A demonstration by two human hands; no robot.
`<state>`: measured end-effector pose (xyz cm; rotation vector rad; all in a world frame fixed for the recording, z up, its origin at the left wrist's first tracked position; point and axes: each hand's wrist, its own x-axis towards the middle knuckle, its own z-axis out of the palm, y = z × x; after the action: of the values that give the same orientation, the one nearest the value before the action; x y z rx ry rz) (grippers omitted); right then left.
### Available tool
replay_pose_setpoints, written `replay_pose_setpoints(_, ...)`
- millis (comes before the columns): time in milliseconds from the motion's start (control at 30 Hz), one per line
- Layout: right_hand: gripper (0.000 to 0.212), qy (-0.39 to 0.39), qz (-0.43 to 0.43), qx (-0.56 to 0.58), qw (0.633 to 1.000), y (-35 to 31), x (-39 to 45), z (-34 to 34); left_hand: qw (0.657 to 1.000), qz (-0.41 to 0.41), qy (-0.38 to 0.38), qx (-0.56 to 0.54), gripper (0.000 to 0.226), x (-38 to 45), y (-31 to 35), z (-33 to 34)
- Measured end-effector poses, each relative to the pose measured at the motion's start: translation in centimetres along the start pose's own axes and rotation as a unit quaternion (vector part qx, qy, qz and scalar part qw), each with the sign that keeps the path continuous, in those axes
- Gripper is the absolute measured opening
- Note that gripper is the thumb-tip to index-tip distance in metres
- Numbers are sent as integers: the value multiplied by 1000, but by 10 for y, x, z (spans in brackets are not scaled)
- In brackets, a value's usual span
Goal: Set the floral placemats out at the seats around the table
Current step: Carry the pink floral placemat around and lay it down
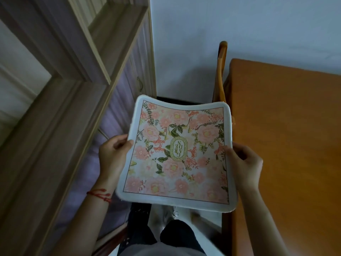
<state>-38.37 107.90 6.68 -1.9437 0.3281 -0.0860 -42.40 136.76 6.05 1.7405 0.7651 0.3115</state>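
I hold a floral placemat [177, 154] in the air in front of me, face up, white-bordered with pink flowers and a green oval label in the middle. My left hand [113, 154] pinches its left edge, thumb on top. My right hand [243, 161] grips its right edge, fingers curled round it. The mat sags slightly at its far edge. It hangs to the left of the orange wooden table [287, 145], not touching the tabletop.
A wooden chair back [221, 71] stands at the table's far left corner against the white wall. A pale wooden cabinet [70, 89] with a drawer handle runs along the left. My legs and a white floor show below the mat.
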Motion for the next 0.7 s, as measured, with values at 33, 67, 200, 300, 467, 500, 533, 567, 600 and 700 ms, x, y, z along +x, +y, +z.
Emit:
replay_pose_setpoints(33,18,-1,-5,6,1000,-3,9,3,1000,-3,1,-3,14,9,3,3)
replay_pose_setpoints(67,18,-2,-10,11,1000,-6,19,6,1000,-6,1,-6,14,18,6,7)
replay_pose_setpoints(200,19,-8,-13,21,1000,-17,59,18,1000,0,5,-8,16,48,24,26)
replay_pose_setpoints(300,20,-7,-15,24,1000,-26,88,23,1000,-1,10,-20,13,69,40,42)
replay_pose_setpoints(467,15,8,-16,33,999,-46,129,24,999,6,-1,-32,16,105,65,71)
replay_pose_setpoints(500,14,12,-13,35,999,-50,136,24,999,8,-5,-31,18,112,70,77)
replay_pose_setpoints(533,14,17,-10,35,999,-52,144,25,1000,11,-8,-28,19,119,74,83)
replay_pose_setpoints(567,14,22,-7,33,999,-55,151,25,999,15,-11,-26,19,127,78,90)
replay_pose_setpoints(600,12,28,-6,33,999,-57,158,27,999,18,-15,-25,19,136,83,96)
replay_pose_setpoints(700,11,50,1,39,998,-65,181,32,999,17,-43,-23,19,164,95,116)
